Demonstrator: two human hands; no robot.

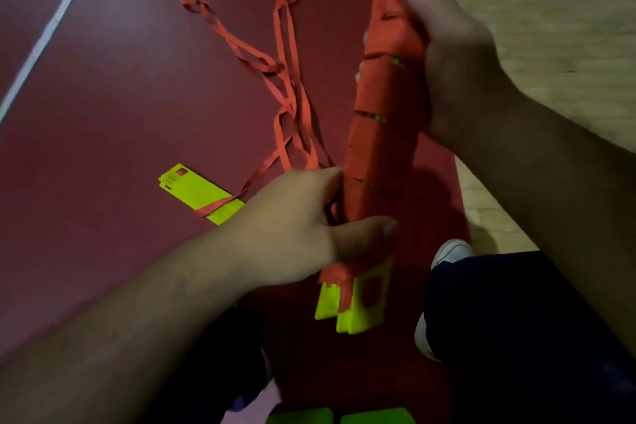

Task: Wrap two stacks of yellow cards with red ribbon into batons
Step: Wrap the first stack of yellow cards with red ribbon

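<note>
My left grip (309, 227) held the near part of a red-wrapped baton (382, 134), my right grip (444, 55) its far part. Yellow cards (358, 303) stuck out bare at the near end; I judged covering them came next. The second stack (196, 189) lay left on the floor (103, 113).

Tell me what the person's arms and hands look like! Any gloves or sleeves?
No gloves, no sleeves in view. The left hand and right hand are bare, with no rings showing; the left forearm and right forearm are bare to the picture's edge, without watch or bracelet. Also worn: dark blue trousers and a white shoe.
</note>
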